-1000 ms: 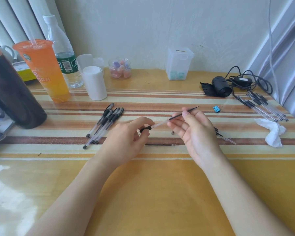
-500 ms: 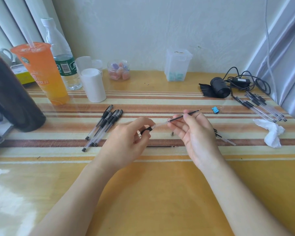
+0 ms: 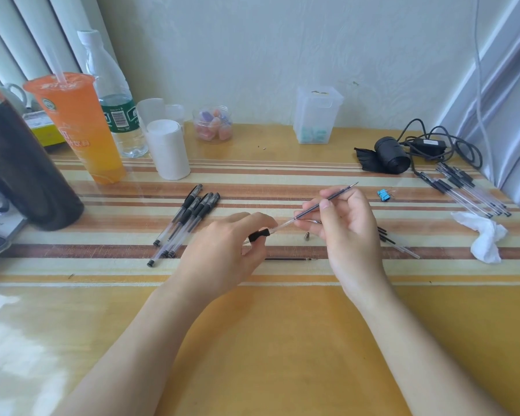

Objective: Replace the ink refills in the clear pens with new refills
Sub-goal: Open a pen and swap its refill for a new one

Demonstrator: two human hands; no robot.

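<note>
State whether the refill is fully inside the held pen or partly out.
Partly out: most of the refill juts from the pen, its tip bare.

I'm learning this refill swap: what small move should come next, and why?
Probably push the refill deeper into the pen barrel: the right hand pinches it, most sticks out, and the left hand grips the barrel. The metal tip lies loose nearby.

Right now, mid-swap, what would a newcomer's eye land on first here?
Centre of the table: the left grip holds a clear pen barrel while the right grip pinches the refill sticking out of it. A tall orange drink stands far left; a bundle of pens lies nearer the grips.
</note>
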